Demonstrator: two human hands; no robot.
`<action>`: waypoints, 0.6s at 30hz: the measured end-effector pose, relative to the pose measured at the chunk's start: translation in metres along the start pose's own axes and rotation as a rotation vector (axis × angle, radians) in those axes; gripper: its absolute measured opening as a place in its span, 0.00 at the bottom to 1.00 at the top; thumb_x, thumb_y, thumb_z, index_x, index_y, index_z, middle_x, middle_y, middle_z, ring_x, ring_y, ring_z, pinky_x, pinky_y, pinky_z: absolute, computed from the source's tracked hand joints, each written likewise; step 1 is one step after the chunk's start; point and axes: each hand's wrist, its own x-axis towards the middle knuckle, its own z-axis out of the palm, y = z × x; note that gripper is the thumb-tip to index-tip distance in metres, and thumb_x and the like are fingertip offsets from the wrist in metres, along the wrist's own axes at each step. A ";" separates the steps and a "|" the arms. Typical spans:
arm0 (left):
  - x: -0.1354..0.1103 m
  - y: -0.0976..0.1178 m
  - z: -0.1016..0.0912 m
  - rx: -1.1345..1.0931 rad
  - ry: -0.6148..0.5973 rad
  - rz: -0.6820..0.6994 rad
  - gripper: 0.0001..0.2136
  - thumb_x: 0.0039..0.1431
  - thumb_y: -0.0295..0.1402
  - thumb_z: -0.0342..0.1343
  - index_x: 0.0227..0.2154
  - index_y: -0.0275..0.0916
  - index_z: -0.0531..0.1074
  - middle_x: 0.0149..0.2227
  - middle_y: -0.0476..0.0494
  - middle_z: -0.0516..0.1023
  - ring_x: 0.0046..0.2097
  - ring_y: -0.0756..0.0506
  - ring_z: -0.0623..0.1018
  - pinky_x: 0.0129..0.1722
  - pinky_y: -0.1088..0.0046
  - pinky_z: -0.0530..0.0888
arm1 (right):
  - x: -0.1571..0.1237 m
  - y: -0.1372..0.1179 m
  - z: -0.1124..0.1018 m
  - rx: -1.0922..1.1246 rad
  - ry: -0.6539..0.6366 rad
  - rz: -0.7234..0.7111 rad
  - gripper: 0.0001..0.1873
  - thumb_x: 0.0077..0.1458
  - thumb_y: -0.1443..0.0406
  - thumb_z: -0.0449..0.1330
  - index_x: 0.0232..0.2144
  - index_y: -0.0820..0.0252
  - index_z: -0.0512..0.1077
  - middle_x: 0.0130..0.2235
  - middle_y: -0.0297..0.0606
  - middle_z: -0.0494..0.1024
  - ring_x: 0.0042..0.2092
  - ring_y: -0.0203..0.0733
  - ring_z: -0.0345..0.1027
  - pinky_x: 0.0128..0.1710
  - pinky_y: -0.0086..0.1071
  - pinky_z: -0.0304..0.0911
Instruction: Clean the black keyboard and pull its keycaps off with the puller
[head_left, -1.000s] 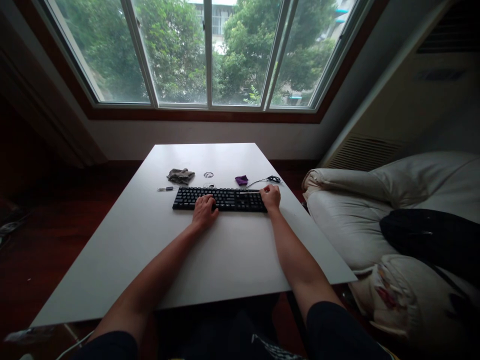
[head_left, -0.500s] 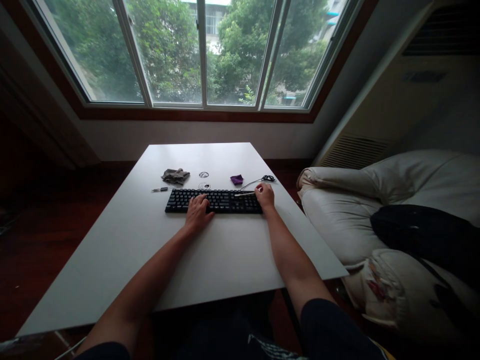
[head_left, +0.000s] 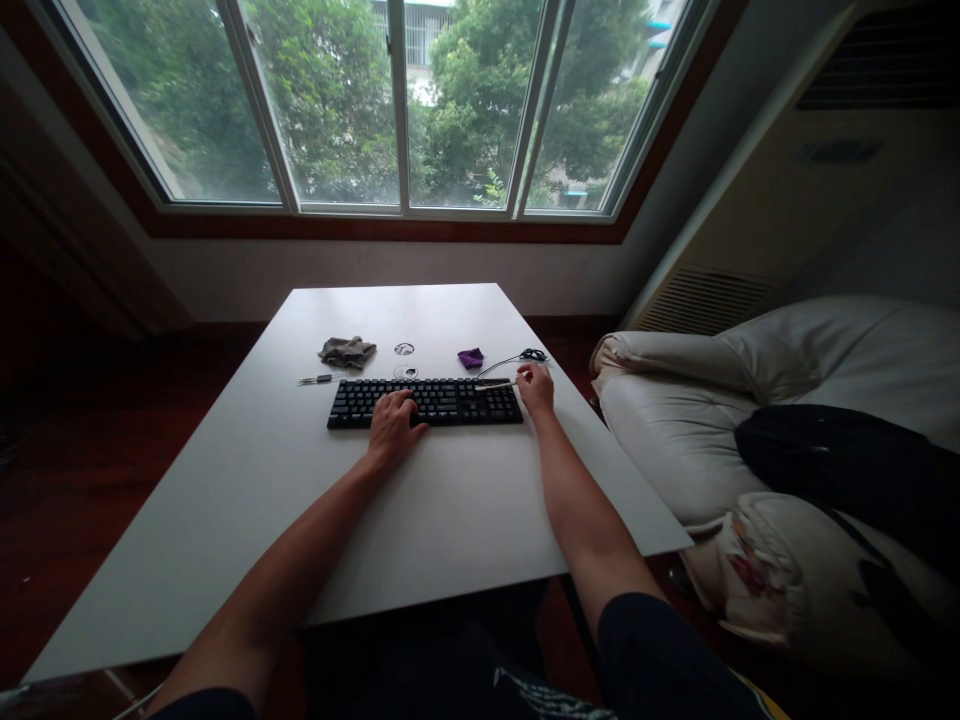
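Observation:
A black keyboard (head_left: 450, 412) lies across the middle of the white table. My left hand (head_left: 393, 428) rests on its left-centre keys, palm down, with the thumb out along the front edge. Pinched in the fingers of my right hand (head_left: 535, 388) is a thin pale stick (head_left: 496, 386), which points left over the upper right keys. Whether its tip touches them I cannot tell. Beyond that hand a coiled black cable (head_left: 534, 355) runs to the keyboard's back edge.
Behind the keyboard lie a crumpled grey cloth (head_left: 346, 352), a small purple cloth (head_left: 471, 358), a slim dark-and-pale tool (head_left: 322, 379) and two round flat items (head_left: 404, 349). A padded sofa (head_left: 660, 440) with a dark bag (head_left: 840, 460) stands right of the table (head_left: 435, 520).
My right hand has shifted slightly right, taking the pale stick with it. My left hand stays on the keyboard. The whole view has moved a little.

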 end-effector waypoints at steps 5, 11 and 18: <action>0.000 0.001 -0.001 0.018 -0.006 0.009 0.11 0.52 0.36 0.68 0.37 0.44 0.74 0.60 0.39 0.71 0.62 0.32 0.67 0.66 0.48 0.61 | 0.002 0.019 -0.011 -0.038 0.026 0.131 0.14 0.57 0.66 0.51 0.41 0.61 0.74 0.42 0.45 0.71 0.41 0.45 0.67 0.48 0.36 0.64; -0.001 0.001 0.000 0.002 -0.004 0.011 0.12 0.51 0.36 0.69 0.37 0.43 0.74 0.60 0.38 0.71 0.62 0.32 0.67 0.66 0.49 0.61 | 0.005 0.020 0.005 0.038 0.017 -0.012 0.13 0.58 0.66 0.52 0.41 0.61 0.75 0.43 0.45 0.71 0.40 0.43 0.68 0.49 0.35 0.64; -0.001 0.002 0.000 0.033 0.017 0.016 0.12 0.51 0.37 0.69 0.37 0.43 0.74 0.59 0.39 0.72 0.61 0.33 0.68 0.64 0.50 0.62 | 0.015 0.062 -0.001 0.130 0.171 0.063 0.11 0.53 0.68 0.55 0.36 0.61 0.76 0.40 0.41 0.69 0.37 0.43 0.67 0.44 0.37 0.66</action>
